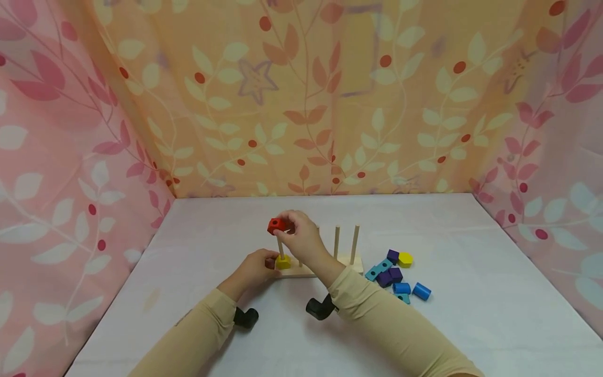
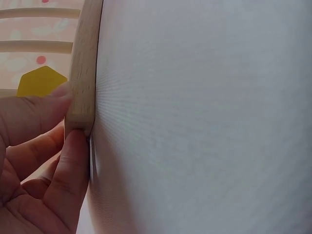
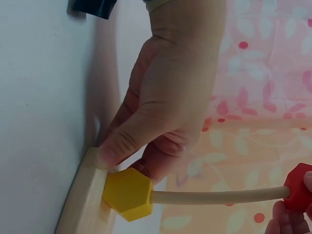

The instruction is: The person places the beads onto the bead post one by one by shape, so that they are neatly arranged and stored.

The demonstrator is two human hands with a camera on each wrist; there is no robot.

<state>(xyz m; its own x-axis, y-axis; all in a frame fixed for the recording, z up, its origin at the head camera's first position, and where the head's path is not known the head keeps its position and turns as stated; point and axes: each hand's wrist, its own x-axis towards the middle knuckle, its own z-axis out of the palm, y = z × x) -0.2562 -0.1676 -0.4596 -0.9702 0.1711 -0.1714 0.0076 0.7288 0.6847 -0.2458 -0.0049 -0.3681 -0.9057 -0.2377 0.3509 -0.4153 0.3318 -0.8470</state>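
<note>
A wooden peg board (image 1: 301, 270) with several upright pegs lies on the white cloth. My left hand (image 1: 256, 268) holds its left end, and in the left wrist view the thumb and fingers (image 2: 73, 170) pinch the wood. A yellow hexagonal block (image 1: 283, 262) sits at the foot of the leftmost peg (image 3: 219, 197). My right hand (image 1: 303, 235) pinches a red hexagonal block (image 1: 275, 226) at the top of that peg. The right wrist view shows the red block meeting the peg's tip; how far it is threaded cannot be told.
Right of the board lie loose blocks: purple blocks (image 1: 395, 274), light-blue pieces with holes (image 1: 379, 269), a yellow hexagonal block (image 1: 405, 259) and blue cylinders (image 1: 421, 291). Black wrist mounts (image 1: 321, 308) show below both hands. Patterned cloth walls (image 1: 306, 131) enclose the table at the back and sides.
</note>
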